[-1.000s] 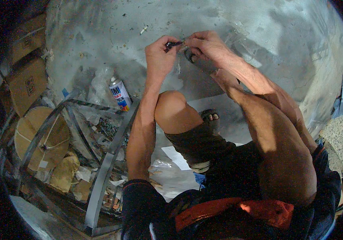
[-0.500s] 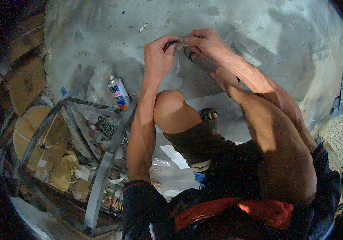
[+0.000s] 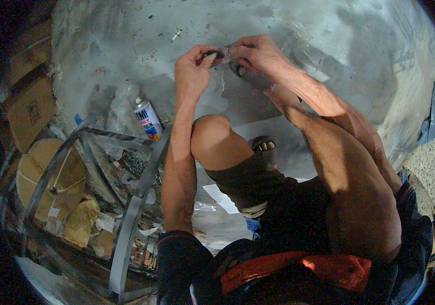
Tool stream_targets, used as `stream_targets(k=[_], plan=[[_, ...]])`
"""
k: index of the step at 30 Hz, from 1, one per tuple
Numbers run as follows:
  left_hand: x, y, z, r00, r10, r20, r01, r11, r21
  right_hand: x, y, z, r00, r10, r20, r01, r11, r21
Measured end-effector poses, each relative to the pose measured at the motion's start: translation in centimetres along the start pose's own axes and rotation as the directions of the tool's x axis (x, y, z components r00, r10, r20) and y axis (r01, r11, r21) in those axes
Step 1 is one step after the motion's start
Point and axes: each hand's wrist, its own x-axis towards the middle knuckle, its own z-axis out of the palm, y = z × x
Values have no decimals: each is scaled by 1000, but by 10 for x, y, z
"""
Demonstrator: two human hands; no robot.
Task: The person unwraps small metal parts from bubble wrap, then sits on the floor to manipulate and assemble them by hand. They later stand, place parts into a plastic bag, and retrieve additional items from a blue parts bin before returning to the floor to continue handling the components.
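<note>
Above the floor, out past my knees, both hands meet at a small dark piece (image 3: 212,53) whose kind I cannot make out. My left hand (image 3: 194,71) is closed round it, thumb and fingers pinching. Close to its tip, my right hand (image 3: 259,54) pinches too, its fingertips touching or nearly touching a small pale bit between the hands. What the right fingers hold is too small to name. A thin pale strand seems to hang below the fingertips. My right foot in a dark sandal (image 3: 243,69) lies partly behind the right hand.
A spray can (image 3: 148,119) stands on the floor left of my knee. Beside it is a metal frame rack (image 3: 126,239) with a round cardboard disc (image 3: 50,178) and scraps. Cardboard boxes (image 3: 32,109) line the far left. A speckled slab (image 3: 430,168) lies at right.
My left hand has shifted slightly left, and the dark piece shows at a flatter angle. The right hand stays nearly where it was, still pinching. The view has moved a little.
</note>
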Motion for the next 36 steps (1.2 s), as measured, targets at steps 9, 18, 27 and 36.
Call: stream_targets(k=[9,18,27,36], plan=[[-1,9,0,980,-194,42,198,942,-272,0,0,1,1000,-5,10,5,999,35],[-2,3,-3,986,-158,42,163,935,-315,3,3,3,1000,4,29,-4,1000,-13],[2,-5,2,995,-87,54,95,982,-163,3,4,5,998,18,57,-23,997,73],[3,4,1,989,-148,20,148,951,-270,10,13,1,998,28,56,-35,991,128]])
